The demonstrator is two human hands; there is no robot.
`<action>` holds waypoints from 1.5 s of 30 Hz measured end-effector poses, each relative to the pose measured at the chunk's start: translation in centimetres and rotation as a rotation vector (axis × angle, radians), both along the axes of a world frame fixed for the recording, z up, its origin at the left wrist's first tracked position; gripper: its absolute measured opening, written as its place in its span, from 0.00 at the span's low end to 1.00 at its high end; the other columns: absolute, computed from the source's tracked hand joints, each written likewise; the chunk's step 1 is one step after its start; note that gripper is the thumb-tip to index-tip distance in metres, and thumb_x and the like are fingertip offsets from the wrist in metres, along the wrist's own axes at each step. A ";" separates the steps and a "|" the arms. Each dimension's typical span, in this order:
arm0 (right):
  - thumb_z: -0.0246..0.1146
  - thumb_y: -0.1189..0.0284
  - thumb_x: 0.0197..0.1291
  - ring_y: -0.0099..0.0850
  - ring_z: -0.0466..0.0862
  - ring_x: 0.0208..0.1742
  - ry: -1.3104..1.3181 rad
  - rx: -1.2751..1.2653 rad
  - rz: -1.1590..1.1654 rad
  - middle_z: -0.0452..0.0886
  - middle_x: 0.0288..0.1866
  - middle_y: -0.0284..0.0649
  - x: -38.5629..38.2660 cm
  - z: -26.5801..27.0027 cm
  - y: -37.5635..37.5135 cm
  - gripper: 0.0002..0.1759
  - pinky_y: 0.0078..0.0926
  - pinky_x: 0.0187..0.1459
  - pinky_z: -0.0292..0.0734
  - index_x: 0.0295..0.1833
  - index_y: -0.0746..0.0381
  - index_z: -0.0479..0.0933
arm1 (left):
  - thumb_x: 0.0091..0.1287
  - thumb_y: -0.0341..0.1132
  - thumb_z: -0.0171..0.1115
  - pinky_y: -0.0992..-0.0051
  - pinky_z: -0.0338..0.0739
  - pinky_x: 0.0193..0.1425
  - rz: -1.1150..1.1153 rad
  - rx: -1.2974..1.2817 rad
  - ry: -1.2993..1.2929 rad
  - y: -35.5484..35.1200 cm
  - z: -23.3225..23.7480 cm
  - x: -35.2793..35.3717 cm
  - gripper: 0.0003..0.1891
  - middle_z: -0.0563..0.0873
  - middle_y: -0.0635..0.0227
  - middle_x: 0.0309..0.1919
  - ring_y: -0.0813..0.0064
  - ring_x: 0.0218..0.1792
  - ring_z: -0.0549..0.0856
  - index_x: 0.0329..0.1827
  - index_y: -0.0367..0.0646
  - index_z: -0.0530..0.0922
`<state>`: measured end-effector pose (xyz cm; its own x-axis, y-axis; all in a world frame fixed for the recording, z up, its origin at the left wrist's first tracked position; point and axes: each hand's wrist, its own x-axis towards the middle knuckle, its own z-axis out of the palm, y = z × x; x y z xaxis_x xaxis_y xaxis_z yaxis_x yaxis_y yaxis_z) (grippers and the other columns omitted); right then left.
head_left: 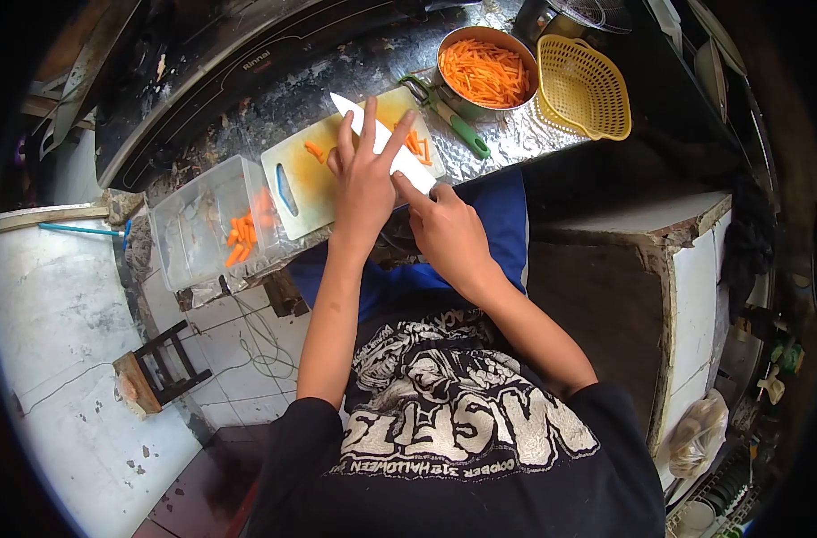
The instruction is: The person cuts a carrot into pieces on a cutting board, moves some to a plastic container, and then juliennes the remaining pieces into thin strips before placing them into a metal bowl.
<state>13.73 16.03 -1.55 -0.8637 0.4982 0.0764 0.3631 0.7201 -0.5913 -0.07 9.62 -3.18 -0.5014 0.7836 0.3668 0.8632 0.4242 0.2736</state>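
Note:
My right hand (447, 229) grips the handle of a kitchen knife (413, 169), its white blade slanting up and left across the cutting board (311, 199). Over the blade, my left hand (365, 175) has its fingers spread, with the fingertips at or on the flat of the knife. Cut carrot sticks (418, 146) lie to the right of the blade, partly hidden by it. A few small carrot pieces (314, 151) rest on the board left of my fingers. The board is stained yellow and has a handle slot at its left end.
Left of the board stands a clear plastic container (180, 215) with carrot chunks (242, 235). Beyond the board's right end are a green-handled peeler (458, 128), a pot (489, 109) of carrot strips (483, 72) and a yellow basket (596, 85). A Rinnai stove (283, 54) lies behind.

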 end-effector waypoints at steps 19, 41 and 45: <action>0.56 0.79 0.65 0.59 0.84 0.35 0.038 -0.555 0.084 0.81 0.32 0.63 1.8 0.7 0.0 0.38 0.46 0.42 0.79 0.81 0.64 0.57 | 0.68 0.32 0.65 0.62 0.76 0.59 0.504 0.190 -0.143 -7.0 -1.7 -5.0 0.18 0.84 0.62 0.51 0.60 0.50 0.83 0.61 0.45 0.84; 0.55 0.76 0.70 0.31 0.82 0.25 0.072 -0.722 -0.062 0.81 0.27 0.48 2.0 2.4 2.1 0.36 0.29 0.37 0.78 0.83 0.56 0.59 | 0.59 0.36 0.70 0.53 0.64 0.71 0.136 0.090 -0.169 -3.9 -1.5 -3.2 0.19 0.76 0.60 0.66 0.56 0.72 0.68 0.53 0.41 0.84; 0.56 0.77 0.67 0.47 0.85 0.28 0.036 -0.686 0.010 0.78 0.24 0.58 0.9 2.7 1.3 0.37 0.32 0.37 0.78 0.82 0.58 0.59 | 0.60 0.36 0.69 0.53 0.65 0.70 0.130 0.137 -0.152 -3.9 -2.0 -3.5 0.19 0.77 0.61 0.65 0.56 0.71 0.70 0.53 0.41 0.83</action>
